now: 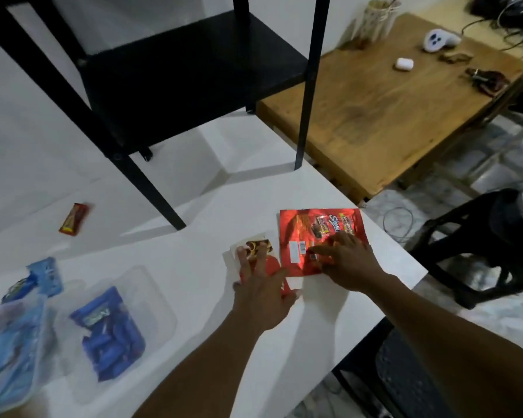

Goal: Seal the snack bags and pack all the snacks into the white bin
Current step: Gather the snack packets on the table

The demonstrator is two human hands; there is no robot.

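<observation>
Head view: my left hand (263, 297) presses flat-fingered on the pouch (273, 264), my right hand (346, 262) likewise on the red bag (296, 230), both packs lying lengthwise away from me.

Two hands (263, 297) (346, 263), two snack pouches (296, 230) (261, 245), one chocolate bar (74, 219), two clear bags (109, 330) (9, 345)

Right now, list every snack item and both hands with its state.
left hand, fingers straight, pressing the small snack bag.
right hand, fingers flat on the large red bag.
small snack bag, flat under the left hand; seal unclear.
large red bag, lying flat; seal unclear.
candy bar, lying apart, untouched.
clear bag of blue snacks, flat, untouched.
</observation>
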